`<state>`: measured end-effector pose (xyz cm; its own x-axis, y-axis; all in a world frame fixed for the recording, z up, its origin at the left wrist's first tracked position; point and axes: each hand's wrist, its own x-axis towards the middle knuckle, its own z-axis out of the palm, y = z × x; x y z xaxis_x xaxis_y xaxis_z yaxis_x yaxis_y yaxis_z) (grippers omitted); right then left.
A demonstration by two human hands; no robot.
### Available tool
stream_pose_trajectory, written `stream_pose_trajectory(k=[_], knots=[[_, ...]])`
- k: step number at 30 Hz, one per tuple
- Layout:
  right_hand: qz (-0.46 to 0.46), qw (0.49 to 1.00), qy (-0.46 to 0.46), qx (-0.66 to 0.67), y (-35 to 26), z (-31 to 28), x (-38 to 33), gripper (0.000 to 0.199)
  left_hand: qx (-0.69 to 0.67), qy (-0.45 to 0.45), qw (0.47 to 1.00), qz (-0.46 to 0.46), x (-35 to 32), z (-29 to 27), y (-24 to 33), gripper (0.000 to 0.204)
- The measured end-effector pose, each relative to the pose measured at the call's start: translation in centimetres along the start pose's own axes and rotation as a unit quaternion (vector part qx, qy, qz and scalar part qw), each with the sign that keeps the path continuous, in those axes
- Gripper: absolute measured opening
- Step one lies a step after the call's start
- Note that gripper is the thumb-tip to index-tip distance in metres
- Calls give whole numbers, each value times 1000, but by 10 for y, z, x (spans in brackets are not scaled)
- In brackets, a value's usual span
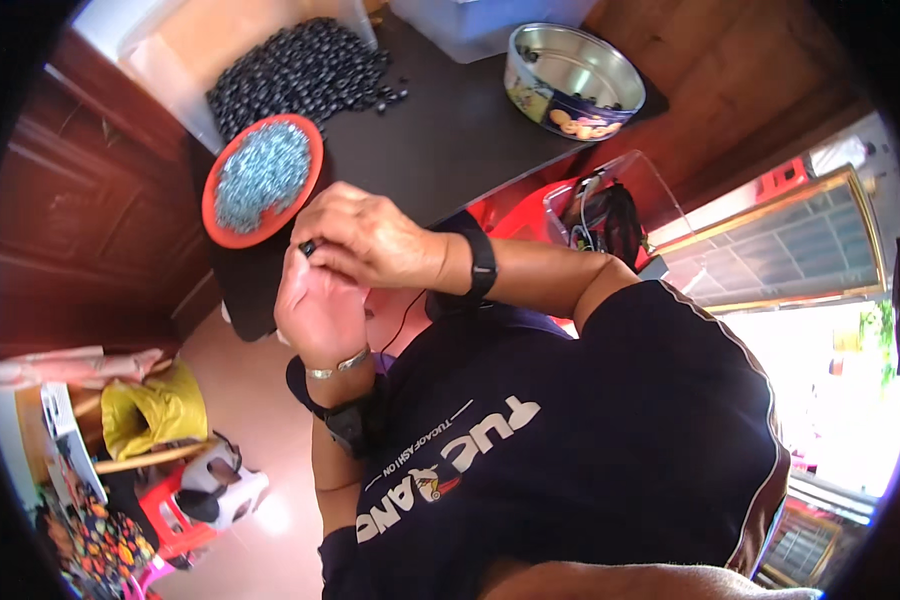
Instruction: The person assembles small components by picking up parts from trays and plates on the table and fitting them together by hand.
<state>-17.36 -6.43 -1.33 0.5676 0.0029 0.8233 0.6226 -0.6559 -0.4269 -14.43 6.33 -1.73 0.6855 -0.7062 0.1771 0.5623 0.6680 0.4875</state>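
Note:
In front of my body both hands meet at the near edge of the dark table (440,110). My left hand (320,310), palm turned up, has its fingertips closed at a small black piece (308,247). Over it, my right hand (365,235) pinches at the same piece; its fingers hide part of the left ones. The piece is too small to tell its kind. Just beyond the hands, an orange-red plate (313,165) bears many tiny shiny silver metal pieces. Behind the plate lies a heap of glossy small black pieces (300,70), partly in a clear plastic bin (195,95).
A round cookie tin (575,85) with a few black pieces inside stands at the table's far right. Behind it is a translucent plastic box (470,25). Right of the table, a clear container (610,205) holds dark items. A yellow bag (155,410) and red stool (170,515) stand at left.

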Motion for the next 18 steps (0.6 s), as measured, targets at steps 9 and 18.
stream_pose_trajectory(k=[9,18], knots=[[-11,999,39,-14,2,-9,-5,25,19,50,998,-34,11,6,-8,36],[-81,964,94,-236,29,-91,60,23,71,53,994,-70,20,10,2,34]])
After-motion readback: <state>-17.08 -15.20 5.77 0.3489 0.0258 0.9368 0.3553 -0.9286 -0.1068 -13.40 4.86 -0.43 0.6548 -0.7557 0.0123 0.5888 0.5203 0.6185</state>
